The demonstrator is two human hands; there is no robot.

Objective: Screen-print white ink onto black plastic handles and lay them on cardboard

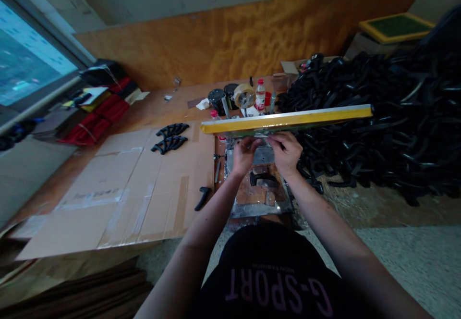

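Observation:
A flat screen frame with yellow edging (288, 119) is raised and seen nearly edge-on in front of me. Under its near edge, my left hand (245, 154) has its fingers bent and pinched together. Close beside it, my right hand (286, 152) pinches too, thumb and forefinger toward the left hand. A pale shiny sliver shows between the fingertips, too small to name. Below the hands, a black curved handle-like part (264, 179) rests on a brown block of the worn base plate (284, 207). Another black curved part (203, 199) lies alone on the cardboard sheet (118, 184) to the left.
Several black parts (169, 143) lie in two rows on the cardboard. A large heap of black parts (378, 131) fills the right side. Behind the frame stand a tape roll (244, 96), a red-capped bottle (260, 95) and a dark pot (216, 100). Red bundles (97, 117) sit far left.

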